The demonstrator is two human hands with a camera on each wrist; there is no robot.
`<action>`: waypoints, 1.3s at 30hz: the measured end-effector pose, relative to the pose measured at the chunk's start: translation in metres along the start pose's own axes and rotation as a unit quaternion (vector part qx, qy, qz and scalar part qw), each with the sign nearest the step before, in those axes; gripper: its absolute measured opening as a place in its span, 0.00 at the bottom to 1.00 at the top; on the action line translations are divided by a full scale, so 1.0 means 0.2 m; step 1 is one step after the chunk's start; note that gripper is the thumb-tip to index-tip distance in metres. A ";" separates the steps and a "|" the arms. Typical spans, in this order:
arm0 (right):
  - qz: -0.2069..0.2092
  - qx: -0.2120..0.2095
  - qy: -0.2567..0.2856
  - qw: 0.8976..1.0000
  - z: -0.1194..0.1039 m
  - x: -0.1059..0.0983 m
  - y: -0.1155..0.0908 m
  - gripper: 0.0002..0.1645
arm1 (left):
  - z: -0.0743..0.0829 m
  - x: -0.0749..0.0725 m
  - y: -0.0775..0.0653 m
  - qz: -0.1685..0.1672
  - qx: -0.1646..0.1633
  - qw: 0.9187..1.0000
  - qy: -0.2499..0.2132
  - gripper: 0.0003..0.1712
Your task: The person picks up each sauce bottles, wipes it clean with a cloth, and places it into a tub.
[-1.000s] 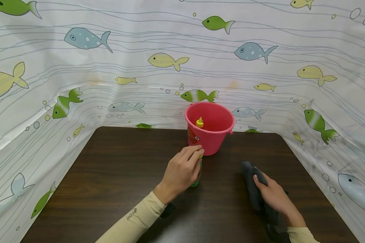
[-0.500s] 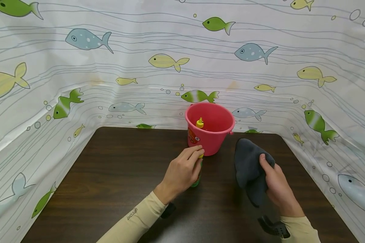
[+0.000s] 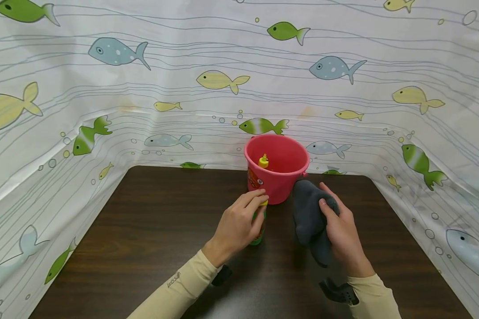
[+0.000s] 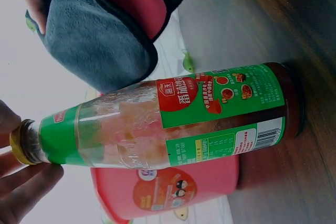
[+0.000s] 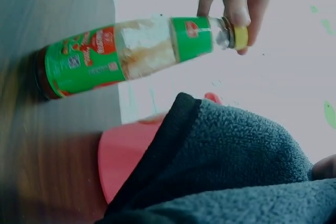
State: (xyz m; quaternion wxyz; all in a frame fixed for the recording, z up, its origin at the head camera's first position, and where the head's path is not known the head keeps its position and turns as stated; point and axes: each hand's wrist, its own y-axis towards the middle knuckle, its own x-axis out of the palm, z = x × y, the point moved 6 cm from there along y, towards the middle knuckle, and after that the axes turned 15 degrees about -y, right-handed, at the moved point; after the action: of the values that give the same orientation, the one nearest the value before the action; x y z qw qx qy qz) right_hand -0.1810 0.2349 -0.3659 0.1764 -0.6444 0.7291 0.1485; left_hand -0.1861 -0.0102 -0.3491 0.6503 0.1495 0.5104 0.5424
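Observation:
My left hand (image 3: 236, 224) pinches the yellow cap (image 4: 21, 142) of a glass ketchup bottle (image 4: 121, 124) with a green label and red residue inside. The bottle's base is on the dark table, in front of the bucket. In the head view the hand hides most of the bottle. To its right, my right hand (image 3: 345, 235) grips a folded grey cloth (image 3: 309, 212), thumb on the near side. The cloth hangs above the table and stays apart from the bottle in the right wrist view (image 5: 241, 145).
A pink bucket (image 3: 277, 188) stands behind the bottle, near the table's back edge. Inside it shows a yellow nozzle cap (image 3: 263, 161). A white fish-print sheet (image 3: 175, 88) walls the dark wooden table (image 3: 155, 212) at the back and sides.
My right hand has lifted the grey cloth and carried it leftward, toward the bottle and bucket. The cloth has spread more open to view. The left hand stays on the bottle's cap.

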 end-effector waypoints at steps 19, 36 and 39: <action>-0.066 -0.126 0.011 0.990 -0.14 0.52 -0.02 0.31 | -0.02 -0.01 -0.01 0.042 -0.022 0.997 -0.057 0.11; -0.068 -0.164 0.073 0.981 -0.17 0.63 0.00 0.30 | -0.04 -0.03 -0.01 0.060 -0.010 0.995 -0.073 0.11; -0.067 -0.157 0.074 0.982 -0.16 0.63 0.00 0.29 | -0.04 -0.03 -0.01 0.061 -0.008 0.995 -0.073 0.11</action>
State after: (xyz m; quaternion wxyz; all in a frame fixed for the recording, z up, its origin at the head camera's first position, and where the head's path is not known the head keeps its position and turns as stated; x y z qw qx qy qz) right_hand -0.1968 0.1083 -0.3940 0.0279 -0.7206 0.6630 0.2009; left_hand -0.1907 -0.0178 -0.3509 0.6531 0.2142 0.4468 0.5727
